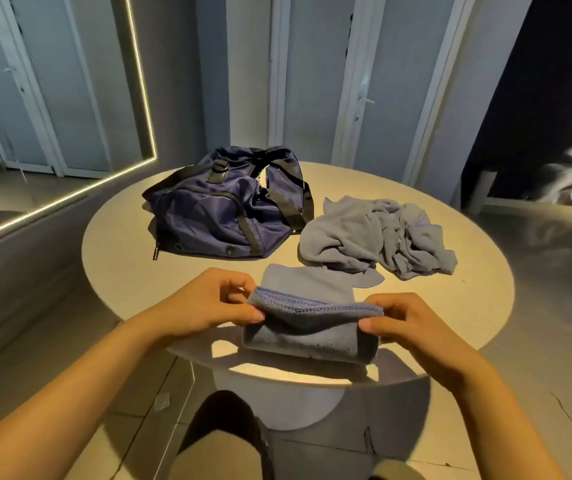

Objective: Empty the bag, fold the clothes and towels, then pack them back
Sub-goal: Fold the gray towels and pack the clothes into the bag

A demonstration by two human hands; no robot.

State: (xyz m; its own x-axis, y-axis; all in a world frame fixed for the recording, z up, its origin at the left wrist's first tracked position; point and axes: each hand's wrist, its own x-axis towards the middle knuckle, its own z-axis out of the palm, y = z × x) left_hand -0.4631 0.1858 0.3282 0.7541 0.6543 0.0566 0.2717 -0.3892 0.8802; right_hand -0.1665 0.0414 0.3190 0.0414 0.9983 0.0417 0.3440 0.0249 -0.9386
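Observation:
A small grey-blue towel lies partly folded at the near edge of the round table. My left hand pinches the left end of its raised stitched hem. My right hand pinches the right end of the same hem. The lifted edge hangs a little above the rest of the towel. A navy duffel bag with black straps sits slumped and unzipped at the back left of the table. A crumpled pile of grey-blue cloth lies to the bag's right, just behind the towel.
The table stands on a thick white pedestal over a tiled floor. My knees show below the table's near edge. A mirror with a lit frame leans at the left, and white doors stand behind the table.

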